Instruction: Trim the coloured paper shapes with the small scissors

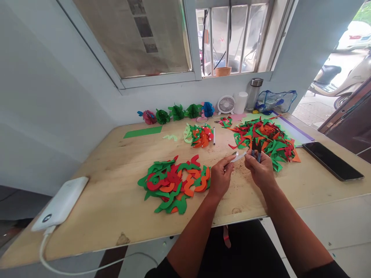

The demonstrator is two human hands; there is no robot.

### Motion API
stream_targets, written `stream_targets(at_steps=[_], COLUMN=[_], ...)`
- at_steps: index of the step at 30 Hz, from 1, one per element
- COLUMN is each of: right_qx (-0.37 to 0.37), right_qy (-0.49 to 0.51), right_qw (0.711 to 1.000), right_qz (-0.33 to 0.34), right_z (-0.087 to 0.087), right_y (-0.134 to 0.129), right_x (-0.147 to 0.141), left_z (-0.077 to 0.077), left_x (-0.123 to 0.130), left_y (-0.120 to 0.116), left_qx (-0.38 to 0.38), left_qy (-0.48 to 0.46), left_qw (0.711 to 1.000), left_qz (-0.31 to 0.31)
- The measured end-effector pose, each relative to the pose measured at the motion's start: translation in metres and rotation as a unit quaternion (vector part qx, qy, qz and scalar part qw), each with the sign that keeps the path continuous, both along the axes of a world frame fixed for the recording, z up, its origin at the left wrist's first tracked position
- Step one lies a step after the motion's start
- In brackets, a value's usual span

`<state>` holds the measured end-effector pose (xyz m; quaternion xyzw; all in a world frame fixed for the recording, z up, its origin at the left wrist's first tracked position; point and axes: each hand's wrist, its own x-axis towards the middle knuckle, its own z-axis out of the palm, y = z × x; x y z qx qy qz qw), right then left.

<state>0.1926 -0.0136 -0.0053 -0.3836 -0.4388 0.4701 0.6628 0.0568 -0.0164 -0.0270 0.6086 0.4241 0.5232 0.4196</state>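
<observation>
Between my two hands, above the wooden table, is a small white strip [239,156]. My left hand [222,175] pinches its left end, and a small shiny bit shows by the fingertips. My right hand [260,166] touches the strip's right end with its fingertips and also holds dark-tipped scissors [257,148], blades pointing up and away. Left of my left hand lies a pile of curved red, green and orange cut pieces [174,183]. Beyond my right hand is a larger heap of red, green and orange scraps [265,137].
A phone [333,160] lies at the right, a white power bank [60,204] with a cable at the left. Along the wall stand paper figures [176,112], a small fan [226,104] and a bottle [254,94]. A pen [214,136] lies by a smaller pile [199,135].
</observation>
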Motion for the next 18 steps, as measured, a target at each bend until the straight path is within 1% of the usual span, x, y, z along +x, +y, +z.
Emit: stream_targets(at_steps=[5, 7, 11, 13, 14, 18], right_qx=[0.009, 0.010, 0.017, 0.022, 0.022, -0.005], right_qy=[-0.044, -0.068, -0.106, -0.089, -0.071, 0.013], right_qw=[0.999, 0.996, 0.985, 0.982, 0.983, 0.990], right_qz=[-0.027, -0.048, -0.132, -0.164, -0.168, -0.144], right_z=[-0.007, -0.009, -0.008, -0.005, -0.003, 0.002], right_y=[0.002, 0.003, 0.002, 0.001, 0.002, 0.003], right_x=[0.002, 0.002, 0.001, 0.001, 0.000, 0.000], left_z=[-0.002, -0.003, -0.003, -0.002, -0.001, 0.002], left_x=[-0.001, -0.002, -0.003, -0.003, -0.003, -0.003], left_y=[0.002, 0.002, 0.004, 0.004, 0.004, 0.004], left_qx=[0.045, 0.057, 0.060, 0.050, 0.044, 0.011], left_qy=[0.009, 0.021, 0.033, 0.030, 0.025, -0.010], left_qw=[0.998, 0.997, 0.995, 0.994, 0.994, 0.995], left_qz=[0.045, 0.052, 0.072, 0.088, 0.093, 0.102])
